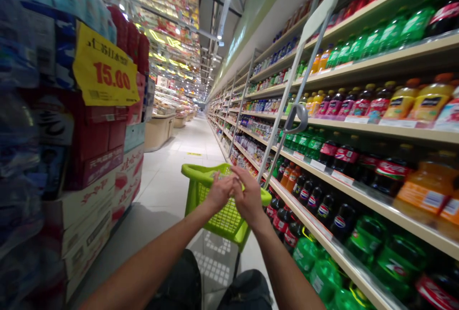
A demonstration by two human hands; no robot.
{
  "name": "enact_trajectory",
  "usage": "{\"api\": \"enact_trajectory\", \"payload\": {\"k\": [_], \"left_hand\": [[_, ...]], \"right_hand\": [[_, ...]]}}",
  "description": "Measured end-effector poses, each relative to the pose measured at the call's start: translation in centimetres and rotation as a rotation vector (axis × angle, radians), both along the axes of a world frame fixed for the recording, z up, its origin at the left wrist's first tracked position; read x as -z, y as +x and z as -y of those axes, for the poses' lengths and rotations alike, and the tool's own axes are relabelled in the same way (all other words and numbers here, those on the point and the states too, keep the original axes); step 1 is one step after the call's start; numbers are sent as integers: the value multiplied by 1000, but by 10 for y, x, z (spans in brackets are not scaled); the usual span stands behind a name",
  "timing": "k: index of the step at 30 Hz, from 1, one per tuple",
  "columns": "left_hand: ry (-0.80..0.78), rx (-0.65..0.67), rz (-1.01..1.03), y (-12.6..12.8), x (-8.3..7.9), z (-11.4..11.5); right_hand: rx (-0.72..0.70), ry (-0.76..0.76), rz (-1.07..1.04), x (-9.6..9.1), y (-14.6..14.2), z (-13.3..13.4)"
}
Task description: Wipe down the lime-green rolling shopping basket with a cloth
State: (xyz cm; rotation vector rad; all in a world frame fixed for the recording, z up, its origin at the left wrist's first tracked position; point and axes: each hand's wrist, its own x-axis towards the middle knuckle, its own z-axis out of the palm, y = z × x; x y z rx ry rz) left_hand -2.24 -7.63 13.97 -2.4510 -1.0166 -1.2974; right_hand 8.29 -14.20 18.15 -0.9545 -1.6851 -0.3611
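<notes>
A lime-green shopping basket (191, 169) stands in front of my knees, with a lattice wall and a thick rim. My left hand (219, 191) and my right hand (248, 196) meet above it, fingertips pressed together. Something small and pale, perhaps clear plastic, shows at the left fingertips; I cannot make out what it is. The fingers of my left hand are bunched in a pinch. On my right hand the fingers bend over toward the left one, with the thumb side hidden.
Shelves of bottled drinks (344, 152) line the right side, with a metal upright and grey hook (297, 119) close by. Stacked drink cartons (89, 214) with a yellow price sign (105, 69) rise on the left. The tiled aisle (193, 133) runs ahead past display counters (159, 131).
</notes>
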Motion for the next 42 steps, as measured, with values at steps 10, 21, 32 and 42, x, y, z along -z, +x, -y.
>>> {"api": "enact_trajectory", "payload": {"k": [10,21,32,42], "left_hand": [[-149,-213,173,-37,-11,-16],[-46,11,2,-2,-9,2],[-10,138,-87,26,-8,19],[-147,-222,133,-53,-16,-8]], "right_hand": [[435,-263,46,52,59,-32],[449,-168,-49,54,58,-27],[408,-164,-63,55,55,-23],[403,-156,-77,56,53,-22]]}}
